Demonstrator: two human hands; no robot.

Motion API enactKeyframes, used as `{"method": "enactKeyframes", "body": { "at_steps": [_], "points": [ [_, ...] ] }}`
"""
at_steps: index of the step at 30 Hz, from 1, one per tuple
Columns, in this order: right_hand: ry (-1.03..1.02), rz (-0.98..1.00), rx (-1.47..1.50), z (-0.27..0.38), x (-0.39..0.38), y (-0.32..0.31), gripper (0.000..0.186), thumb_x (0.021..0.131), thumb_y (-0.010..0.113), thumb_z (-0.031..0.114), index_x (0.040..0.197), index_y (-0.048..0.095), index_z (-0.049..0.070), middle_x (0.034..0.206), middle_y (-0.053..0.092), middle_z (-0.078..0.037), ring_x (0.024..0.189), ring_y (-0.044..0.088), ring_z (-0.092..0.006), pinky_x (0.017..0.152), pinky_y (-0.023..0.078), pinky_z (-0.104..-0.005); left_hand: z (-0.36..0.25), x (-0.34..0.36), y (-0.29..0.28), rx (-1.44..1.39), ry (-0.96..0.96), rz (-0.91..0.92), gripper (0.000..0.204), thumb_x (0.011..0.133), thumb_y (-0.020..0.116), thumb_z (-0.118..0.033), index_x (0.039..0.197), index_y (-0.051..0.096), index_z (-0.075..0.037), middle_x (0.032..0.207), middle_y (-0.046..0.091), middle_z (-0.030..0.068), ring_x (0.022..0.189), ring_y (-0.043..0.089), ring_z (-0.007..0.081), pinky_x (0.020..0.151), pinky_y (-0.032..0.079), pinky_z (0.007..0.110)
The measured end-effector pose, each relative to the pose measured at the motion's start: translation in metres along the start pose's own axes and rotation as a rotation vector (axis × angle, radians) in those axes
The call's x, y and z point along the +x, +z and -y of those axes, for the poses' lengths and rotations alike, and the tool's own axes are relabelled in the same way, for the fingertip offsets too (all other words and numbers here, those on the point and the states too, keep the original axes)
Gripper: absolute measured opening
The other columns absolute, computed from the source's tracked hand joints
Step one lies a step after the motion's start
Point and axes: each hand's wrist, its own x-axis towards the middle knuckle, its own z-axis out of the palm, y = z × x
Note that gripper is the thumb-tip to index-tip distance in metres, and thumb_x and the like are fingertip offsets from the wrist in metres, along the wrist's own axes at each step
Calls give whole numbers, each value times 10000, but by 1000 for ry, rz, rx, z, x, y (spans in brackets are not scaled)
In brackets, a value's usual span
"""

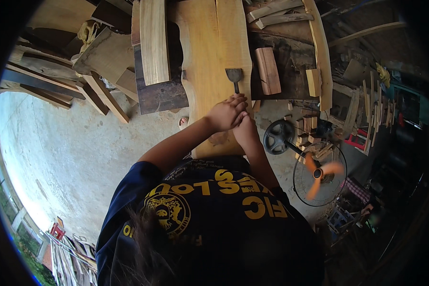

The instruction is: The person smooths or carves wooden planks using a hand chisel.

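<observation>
A scraper [234, 75] with a wide, flat dark blade lies over a long yellowish wooden slab [202, 62], its blade pointing away from me. My left hand [226, 113] is closed at the scraper's handle, its fingers lapping over my right hand. Just below and to the right, my right hand [244, 127] is also closed around the handle. Most of the handle is hidden inside the two hands. The slab has wavy natural edges and a long crack line toward its far end.
A pale plank [154, 43] lies left of the slab; a reddish wood block [268, 70] sits right of it on a dark bench. A standing fan [319, 172] with orange blades is at my right. Boards [102, 97] lean at the left above the concrete floor [76, 148].
</observation>
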Motion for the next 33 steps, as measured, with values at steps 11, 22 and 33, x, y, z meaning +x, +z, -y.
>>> {"method": "enactKeyframes", "body": {
  "at_steps": [11, 22, 33],
  "points": [
    [198, 190, -46, 28, -18, -26, 421, 957, 336, 323, 1015, 568, -24, 966, 607, -294, 980, 565, -444, 838, 470, -487, -26, -5, -16, -22, -163, 123, 370, 953, 410, -270, 1157, 500, 25, 1313, 444, 256, 1275, 389, 373, 1053, 342, 408],
    [50, 152, -31, 13, 20, -18, 441, 958, 290, 281, 1380, 335, 162, 974, 594, -291, 926, 564, -460, 793, 472, -515, 1, 13, -7, 144, -269, 59, 612, 933, 399, -378, 1310, 341, 101, 1372, 338, 322, 1305, 325, 425, 1089, 268, 452],
    [-145, -32, -83, 82, 183, -37, 433, 955, 298, 338, 1378, 335, 252, 969, 625, -252, 924, 584, -439, 786, 475, -496, 113, 125, -73, 481, -407, 52, 618, 955, 337, -420, 1380, 299, 27, 1448, 312, 185, 1389, 201, 297, 1141, 124, 443]
  ]
}}
